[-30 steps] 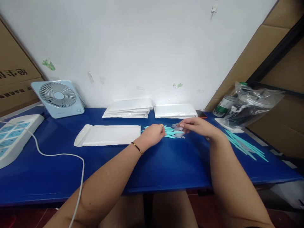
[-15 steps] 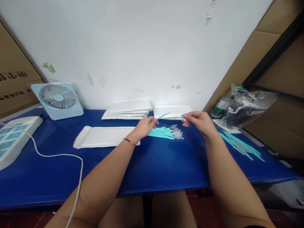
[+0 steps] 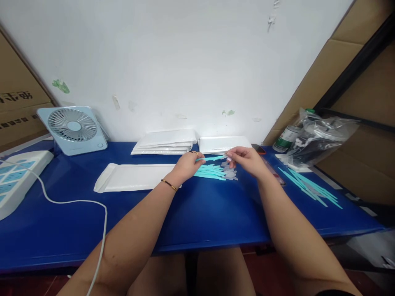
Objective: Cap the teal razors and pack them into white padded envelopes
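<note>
Both grips closed: left hand (image 3: 186, 164) and right hand (image 3: 243, 159) pinch one teal stick (image 3: 210, 158).

Bare forearms, no sleeves; a thin dark-and-gold bracelet (image 3: 169, 185) circles the left wrist, and what looks like a ring (image 3: 196, 153) on one finger.

Both bare arms reach forward from the bottom of the frame and come close together near the middle. The left hand (image 3: 187, 165) is curled, with its thumb and fingers pinched. It has a thin band on the wrist. The right hand (image 3: 245, 159) is pinched too, fingertips pointing left, almost meeting the left hand.
</note>
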Demonstrator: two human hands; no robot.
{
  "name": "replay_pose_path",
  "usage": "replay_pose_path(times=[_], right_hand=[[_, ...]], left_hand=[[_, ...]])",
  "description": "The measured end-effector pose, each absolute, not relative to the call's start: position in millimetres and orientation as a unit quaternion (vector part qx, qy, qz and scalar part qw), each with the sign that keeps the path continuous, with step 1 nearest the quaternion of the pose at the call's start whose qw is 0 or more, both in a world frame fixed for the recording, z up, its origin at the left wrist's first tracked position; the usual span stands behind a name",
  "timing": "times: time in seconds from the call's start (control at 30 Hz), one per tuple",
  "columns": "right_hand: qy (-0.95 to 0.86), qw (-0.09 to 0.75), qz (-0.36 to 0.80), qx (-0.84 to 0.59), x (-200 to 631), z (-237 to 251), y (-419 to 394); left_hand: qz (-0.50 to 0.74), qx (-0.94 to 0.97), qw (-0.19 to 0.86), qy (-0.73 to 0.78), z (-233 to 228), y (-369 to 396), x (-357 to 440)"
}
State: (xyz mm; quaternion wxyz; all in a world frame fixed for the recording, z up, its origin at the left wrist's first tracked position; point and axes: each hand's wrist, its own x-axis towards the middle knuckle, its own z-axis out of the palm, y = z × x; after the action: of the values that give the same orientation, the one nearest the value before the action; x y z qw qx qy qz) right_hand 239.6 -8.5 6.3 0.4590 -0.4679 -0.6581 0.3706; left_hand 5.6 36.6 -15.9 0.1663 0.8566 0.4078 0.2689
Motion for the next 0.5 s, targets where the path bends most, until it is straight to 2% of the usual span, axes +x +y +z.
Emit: replay_pose_path(times=[0.2, 0.33, 0.4, 0.5], right_hand=[[-0.662, 0.427, 0.39, -0.477, 230, 2, -7], [-0.616, 0.502, 0.315, -0.519, 245, -12, 10], [-0.6, 0.52, 0.273, -0.543, 257, -22, 20], [-0.621, 0.488, 0.24, -0.564, 270, -38, 33]], left_hand=[[0.262, 0.864, 0.135, 0.408, -12, 27, 11], [0.308, 0.854, 0.05, 0.417, -10, 19, 13], [0.271, 0.879, 0.062, 0.387, -15, 19, 13], [0.156, 0.915, 0.111, 0.355, -27, 20, 13]])
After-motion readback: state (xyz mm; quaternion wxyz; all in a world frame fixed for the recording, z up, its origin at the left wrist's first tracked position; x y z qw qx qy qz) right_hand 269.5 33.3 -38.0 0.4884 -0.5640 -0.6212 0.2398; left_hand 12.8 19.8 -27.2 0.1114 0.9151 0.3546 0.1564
